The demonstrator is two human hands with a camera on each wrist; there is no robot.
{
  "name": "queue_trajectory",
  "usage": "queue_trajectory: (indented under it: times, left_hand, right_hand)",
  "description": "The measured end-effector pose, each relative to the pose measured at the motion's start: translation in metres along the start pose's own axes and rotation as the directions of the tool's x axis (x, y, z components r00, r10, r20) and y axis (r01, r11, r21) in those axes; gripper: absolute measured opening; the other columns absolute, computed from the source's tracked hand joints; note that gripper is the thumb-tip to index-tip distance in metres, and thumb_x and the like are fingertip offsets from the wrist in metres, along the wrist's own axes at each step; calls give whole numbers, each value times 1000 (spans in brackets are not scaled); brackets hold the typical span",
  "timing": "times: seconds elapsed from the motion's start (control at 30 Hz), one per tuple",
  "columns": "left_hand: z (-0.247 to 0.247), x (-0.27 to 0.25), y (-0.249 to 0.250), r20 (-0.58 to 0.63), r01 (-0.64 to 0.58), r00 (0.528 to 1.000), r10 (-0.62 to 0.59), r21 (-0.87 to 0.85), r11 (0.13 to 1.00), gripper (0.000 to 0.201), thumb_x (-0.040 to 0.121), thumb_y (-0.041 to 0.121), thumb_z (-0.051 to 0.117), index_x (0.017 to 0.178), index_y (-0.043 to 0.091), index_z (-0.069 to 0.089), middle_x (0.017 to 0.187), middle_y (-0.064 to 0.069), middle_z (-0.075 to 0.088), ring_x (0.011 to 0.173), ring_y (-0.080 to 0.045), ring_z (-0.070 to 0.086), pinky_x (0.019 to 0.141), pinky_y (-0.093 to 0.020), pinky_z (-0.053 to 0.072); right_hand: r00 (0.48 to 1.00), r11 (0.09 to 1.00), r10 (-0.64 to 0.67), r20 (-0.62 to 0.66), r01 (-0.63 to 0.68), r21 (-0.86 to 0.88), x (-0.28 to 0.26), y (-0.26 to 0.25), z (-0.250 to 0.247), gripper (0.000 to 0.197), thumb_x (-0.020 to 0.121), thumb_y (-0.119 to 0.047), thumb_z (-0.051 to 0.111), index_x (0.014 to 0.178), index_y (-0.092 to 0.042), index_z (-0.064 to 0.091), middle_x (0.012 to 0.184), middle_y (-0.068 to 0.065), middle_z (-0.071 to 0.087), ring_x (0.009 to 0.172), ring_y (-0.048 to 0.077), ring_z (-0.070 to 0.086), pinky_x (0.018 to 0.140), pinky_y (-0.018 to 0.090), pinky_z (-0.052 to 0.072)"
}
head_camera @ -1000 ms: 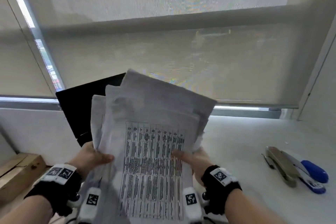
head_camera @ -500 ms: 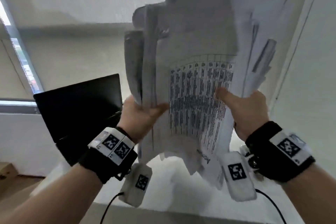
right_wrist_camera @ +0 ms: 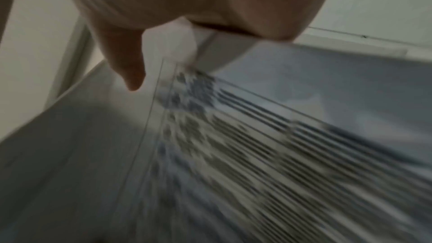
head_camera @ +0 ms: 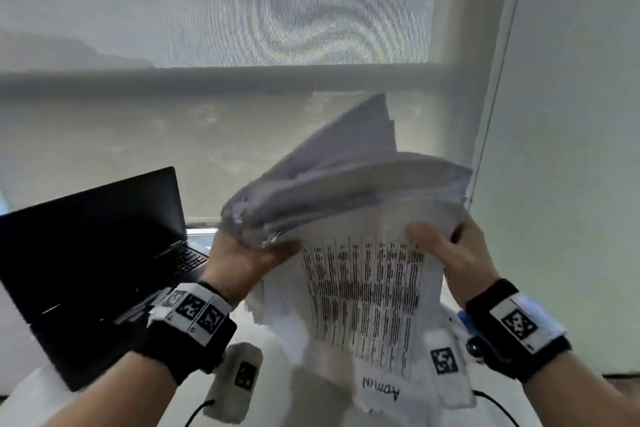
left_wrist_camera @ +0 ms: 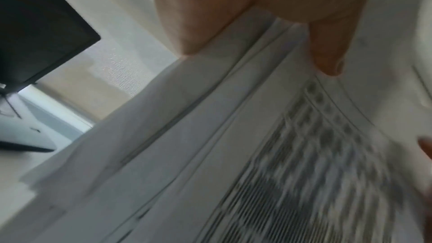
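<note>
A loose stack of white papers (head_camera: 360, 218) is held up in the air over a white desk (head_camera: 311, 402). The front sheet carries a printed table. My left hand (head_camera: 242, 260) grips the stack's left edge, thumb on the front. My right hand (head_camera: 450, 253) grips the right edge the same way. The top of the stack flops forward and away, fanned and blurred. In the left wrist view my thumb presses on the papers (left_wrist_camera: 233, 154). In the right wrist view the papers (right_wrist_camera: 257, 154) fill the frame under my thumb.
An open black laptop (head_camera: 93, 253) stands on the desk at the left, close to my left wrist. A window blind (head_camera: 242, 132) hangs behind the desk. A pale wall (head_camera: 571, 149) rises at the right.
The stack was raised high half a second ago and has come back down. Its top has folded over away from me. Both hands kept their grip.
</note>
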State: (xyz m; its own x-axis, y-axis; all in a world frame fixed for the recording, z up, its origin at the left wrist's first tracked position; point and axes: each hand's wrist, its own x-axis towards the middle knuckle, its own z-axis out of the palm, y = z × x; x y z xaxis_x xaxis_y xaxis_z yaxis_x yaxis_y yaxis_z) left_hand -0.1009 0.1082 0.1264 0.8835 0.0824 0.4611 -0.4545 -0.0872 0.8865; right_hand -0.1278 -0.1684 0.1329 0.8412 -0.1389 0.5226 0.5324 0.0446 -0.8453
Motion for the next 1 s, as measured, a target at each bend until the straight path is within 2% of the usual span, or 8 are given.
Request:
queue_trajectory:
  times: [0.17, 0.33, 0.43, 0.57, 0.67, 0.77, 0.9, 1.0]
  left_hand:
    - [21, 0, 2, 6, -69, 998, 69, -27, 997, 79, 54, 16, 96, 117, -8, 56, 99, -9, 73, 92, -22, 71, 81, -38, 60]
    - [31, 4, 10, -38, -205, 978, 206, 25, 979, 51, 67, 3, 87, 113, 2, 64, 100, -1, 74, 93, -15, 71, 79, -28, 58]
    - [35, 5, 23, -83, -199, 975, 207, 93, 976, 24, 75, 3, 81, 85, 23, 71, 75, 16, 72, 70, -3, 66, 66, -25, 55]
    - [22, 11, 34, -272, -169, 951, 146, -61, 984, 35, 74, -1, 80, 62, 31, 76, 64, 16, 70, 61, -4, 64, 61, -23, 53]
    - [33, -1, 43, -311, -211, 933, 179, -72, 975, 25, 74, -2, 80, 62, 19, 73, 64, 17, 69, 61, -2, 63, 61, -21, 53]
    - [47, -15, 47, -331, -231, 922, 199, -60, 971, 24, 75, 4, 81, 72, 26, 71, 72, 23, 71, 69, 4, 66, 65, -15, 53]
    - [26, -21, 36, -177, -171, 970, 170, 5, 985, 56, 66, 25, 89, 117, 26, 65, 109, 7, 71, 103, -9, 68, 88, -29, 56]
    - [5, -10, 23, 10, -91, 996, 91, 120, 989, 53, 67, 21, 89, 107, 48, 66, 112, 2, 71, 105, -15, 67, 92, -40, 55]
  right_hand:
    - [1000, 992, 27, 12, -26, -121, 0, 2, 20, 56, 68, -31, 84, 114, -7, 62, 94, 4, 73, 83, 20, 71, 68, 30, 57]
    - [997, 997, 29, -73, -34, -73, -5, -1, 36, 32, 85, -9, 68, 108, -30, 60, 102, -14, 66, 72, -12, 64, 59, 6, 48]
    - [997, 985, -75, -22, 71, -155, -4, -12, 52, 46, 89, -2, 61, 129, -22, 53, 109, -14, 66, 83, -6, 64, 70, 12, 49]
    - [984, 970, -180, -9, 176, -168, 6, -32, 51, 41, 87, -2, 63, 123, -19, 54, 101, -9, 64, 68, -10, 61, 54, 5, 45]
    - [966, 937, -258, 15, 254, -242, -3, -41, 69, 37, 93, -8, 56, 120, -33, 55, 100, -15, 68, 70, -5, 61, 61, 7, 47]
    - [952, 932, -307, -14, 297, -208, -17, -32, 84, 46, 90, -3, 58, 133, -15, 49, 121, -7, 61, 108, -5, 57, 88, 7, 43]
    - [991, 973, -132, -6, 128, -191, -27, -10, 78, 58, 83, -6, 69, 130, -27, 43, 111, -20, 62, 98, -12, 58, 81, 8, 47]
    - [994, 948, -1, 107, 34, -316, -19, 3, 69, 58, 82, -11, 70, 127, -33, 40, 102, -28, 62, 94, -12, 60, 74, 2, 44]
